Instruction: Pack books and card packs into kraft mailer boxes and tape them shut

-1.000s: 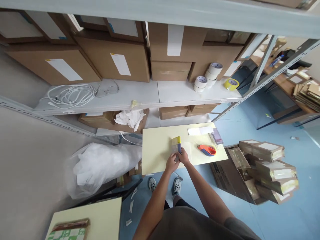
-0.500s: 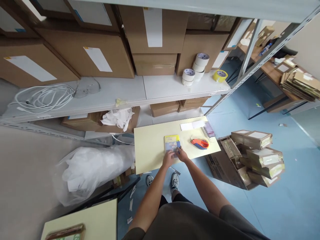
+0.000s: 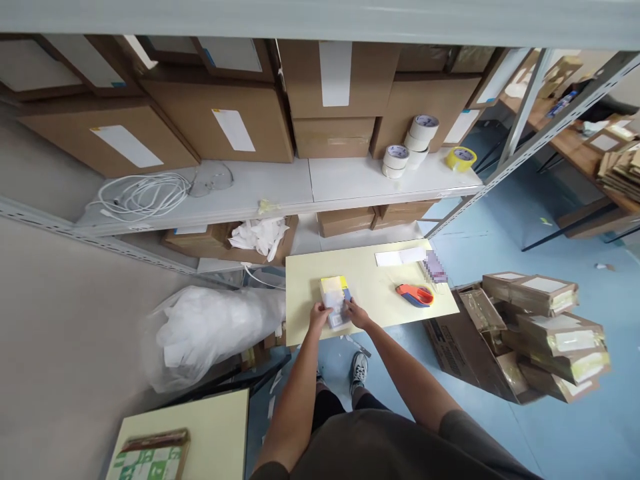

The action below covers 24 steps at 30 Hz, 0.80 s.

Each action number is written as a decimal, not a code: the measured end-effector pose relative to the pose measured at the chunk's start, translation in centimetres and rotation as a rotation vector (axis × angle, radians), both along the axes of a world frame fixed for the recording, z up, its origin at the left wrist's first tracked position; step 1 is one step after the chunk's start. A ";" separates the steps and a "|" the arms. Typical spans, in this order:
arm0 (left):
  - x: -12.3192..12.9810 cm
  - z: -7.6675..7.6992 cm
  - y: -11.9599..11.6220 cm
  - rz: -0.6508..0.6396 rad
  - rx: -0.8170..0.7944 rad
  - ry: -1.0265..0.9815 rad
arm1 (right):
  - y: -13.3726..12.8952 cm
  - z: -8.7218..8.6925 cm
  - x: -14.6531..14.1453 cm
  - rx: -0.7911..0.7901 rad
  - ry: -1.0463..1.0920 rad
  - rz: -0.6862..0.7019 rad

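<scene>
A small yellow, white and blue package (image 3: 334, 293) lies at the near edge of the pale yellow tabletop (image 3: 304, 280). My left hand (image 3: 319, 316) grips its left side near the lower corner. On the opposite side, the fingers of my right hand (image 3: 356, 313) are closed on the package's right edge. Right of the package rests an orange and blue tape dispenser (image 3: 415, 295). Behind the dispenser are white paper slips (image 3: 400, 257) and a pixelated purple item (image 3: 435, 268).
A metal shelf (image 3: 345, 177) behind holds cardboard boxes, white cable (image 3: 145, 197), white tape rolls (image 3: 396, 160) and a yellow roll (image 3: 461, 159). Left is a bag of white wrapping (image 3: 215, 327); right, a large carton (image 3: 460, 347) with several taped boxes. Bottom left, another table (image 3: 220, 427).
Both hands have moved apart to opposite sides of the package, which is slightly turned and shows more white on top. The camera view has shifted left.
</scene>
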<state>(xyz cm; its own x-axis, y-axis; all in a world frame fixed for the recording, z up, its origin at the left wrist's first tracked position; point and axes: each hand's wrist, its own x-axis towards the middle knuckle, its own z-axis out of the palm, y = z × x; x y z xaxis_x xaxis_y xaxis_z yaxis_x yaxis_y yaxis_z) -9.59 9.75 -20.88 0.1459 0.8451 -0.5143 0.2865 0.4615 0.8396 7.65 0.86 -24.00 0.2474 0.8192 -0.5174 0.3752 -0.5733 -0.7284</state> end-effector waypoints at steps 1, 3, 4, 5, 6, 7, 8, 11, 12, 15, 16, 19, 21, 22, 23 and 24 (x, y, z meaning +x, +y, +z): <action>-0.1 0.5 0.0 -0.010 0.012 0.031 | 0.3 0.0 -0.5 0.016 0.011 -0.003; 0.2 1.8 -0.3 -0.056 0.060 0.121 | 0.8 0.1 -1.3 0.067 -0.001 -0.015; 0.6 2.4 -0.5 -0.086 0.092 0.178 | 1.0 0.2 -1.5 0.093 -0.020 -0.024; 1.0 3.1 -0.8 -0.114 0.124 0.235 | 1.2 0.4 -1.5 0.113 -0.043 -0.043; 1.6 3.8 -1.1 -0.140 0.153 0.287 | 1.4 0.7 -1.4 0.126 -0.063 -0.075; 2.2 4.5 -1.3 -0.166 0.175 0.331 | 1.5 1.0 -1.2 0.131 -0.071 -0.117; 2.9 5.1 -1.6 -0.190 0.188 0.367 | 1.5 1.3 -0.8 0.133 -0.059 -0.168; 5.2 6.5 -2.3 -0.237 0.205 0.433 | 1.5 3.0 0.7 0.157 0.145 -0.300; 6.0 6.8 -2.5 -0.245 0.210 0.446 | 1.5 3.6 1.2 0.166 0.254 -0.318; 8.1 7.1 -3.0 -0.261 0.242 0.428 | 1.2 5.7 2.8 0.148 0.514 -0.345; 8.6 6.9 -3.1 -0.275 0.253 0.388 | 1.1 6.3 3.4 0.131 0.553 -0.350; 9.1 5.8 -3.4 -0.351 0.277 0.195 | 0.8 7.3 5.4 0.111 0.547 -0.347; 8.7 4.6 -3.6 -0.369 0.286 0.144 | 0.6 7.1 6.5 0.124 0.528 -0.351; 8.3 3.8 -3.7 -0.356 0.283 0.166 | 0.4 6.8 7.0 0.134 0.538 -0.359; 7.9 3.1 -3.8 -0.336 0.267 0.208 | 0.3 6.3 7.3 0.139 0.555 -0.366; 7.4 2.3 -4.0 -0.317 0.234 0.252 | 0.1 5.7 7.5 0.135 0.557 -0.366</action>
